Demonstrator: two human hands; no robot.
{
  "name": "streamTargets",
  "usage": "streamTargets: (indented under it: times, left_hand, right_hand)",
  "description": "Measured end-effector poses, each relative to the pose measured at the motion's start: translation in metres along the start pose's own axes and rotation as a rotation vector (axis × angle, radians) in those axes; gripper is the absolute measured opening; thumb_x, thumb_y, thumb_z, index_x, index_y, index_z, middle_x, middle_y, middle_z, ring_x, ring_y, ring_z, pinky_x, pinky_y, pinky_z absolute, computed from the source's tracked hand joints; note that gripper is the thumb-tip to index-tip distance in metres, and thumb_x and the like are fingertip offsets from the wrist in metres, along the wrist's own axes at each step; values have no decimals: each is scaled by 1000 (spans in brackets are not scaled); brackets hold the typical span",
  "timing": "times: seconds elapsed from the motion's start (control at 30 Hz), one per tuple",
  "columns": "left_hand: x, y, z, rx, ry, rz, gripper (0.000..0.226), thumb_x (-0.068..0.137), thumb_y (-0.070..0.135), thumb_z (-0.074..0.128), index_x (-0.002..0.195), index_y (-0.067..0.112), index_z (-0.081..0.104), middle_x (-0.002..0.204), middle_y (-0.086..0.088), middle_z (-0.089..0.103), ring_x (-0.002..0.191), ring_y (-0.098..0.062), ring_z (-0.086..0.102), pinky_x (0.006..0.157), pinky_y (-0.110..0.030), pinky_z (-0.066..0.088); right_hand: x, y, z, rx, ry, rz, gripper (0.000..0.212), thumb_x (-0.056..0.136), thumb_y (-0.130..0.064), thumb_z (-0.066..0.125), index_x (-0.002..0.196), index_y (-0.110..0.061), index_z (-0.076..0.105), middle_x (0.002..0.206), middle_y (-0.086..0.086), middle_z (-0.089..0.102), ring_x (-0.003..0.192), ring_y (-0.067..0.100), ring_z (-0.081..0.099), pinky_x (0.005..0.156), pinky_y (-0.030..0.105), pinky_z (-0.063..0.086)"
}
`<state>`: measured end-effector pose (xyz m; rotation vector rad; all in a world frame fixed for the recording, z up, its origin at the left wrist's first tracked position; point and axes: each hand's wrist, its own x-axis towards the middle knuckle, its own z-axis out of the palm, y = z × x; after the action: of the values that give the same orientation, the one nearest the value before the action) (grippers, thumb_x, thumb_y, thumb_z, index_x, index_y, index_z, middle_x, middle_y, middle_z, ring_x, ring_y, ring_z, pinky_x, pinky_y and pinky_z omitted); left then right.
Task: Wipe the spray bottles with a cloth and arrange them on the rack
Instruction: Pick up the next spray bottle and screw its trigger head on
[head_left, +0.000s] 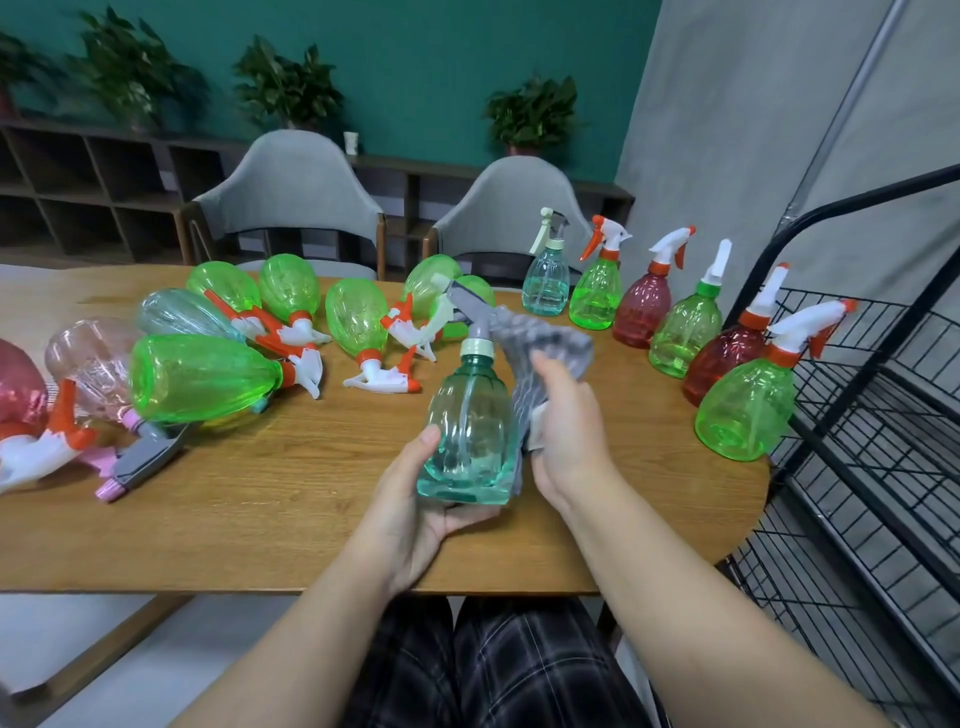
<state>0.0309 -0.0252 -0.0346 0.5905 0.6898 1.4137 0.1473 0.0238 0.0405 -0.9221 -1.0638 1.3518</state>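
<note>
L hand (415, 493) cups the teal bottle (470, 426) at its base, upright above the worktop (291, 499). R hand (566, 431) grips the grey cloth (540, 353) against the bottle's R side. Bottle's long axis runs vertical w/ nozzle away; rack (878, 395) lies off to the R, nearer the R hand.

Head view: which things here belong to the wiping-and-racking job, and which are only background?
Job:
- teal bottle, gripped by the left hand
- grey cloth, held against it by the right hand
- upright bottles near the table's right edge
- lying bottles further left
- black wire rack

Background:
- two grey chairs
- potted plants
- wooden shelving
</note>
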Motion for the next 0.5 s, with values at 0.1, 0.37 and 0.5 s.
streamTargets:
  times: [0.1,0.37,0.5]
  left_hand:
    - [-1,-1,1,-40,17,34,59,78,43,61,125,9,58,105,-12,74,92,-26,72,63,-37,61]
    - [2,-3,0,29,40,75,44,86,39,51,121,15,62,118,-12,70,105,-26,68,85,-49,57]
    - [4,-4,-2,23,40,69,44,95,40,43,127,15,59,124,-14,67,113,-29,64,86,-49,57]
  right_hand:
    - [-6,10,9,-381,-181,-172,16,98,-21,48,101,-31,60,108,-3,66,101,14,61,89,31,46]
    - [-7,38,-9,-646,-287,-451,53,83,-15,43,132,-33,50,133,-34,35,137,-13,19,115,17,16]
    - [-17,43,-16,-568,-358,-494,45,79,-15,48,118,-34,62,144,-6,45,138,-4,28,114,23,23]
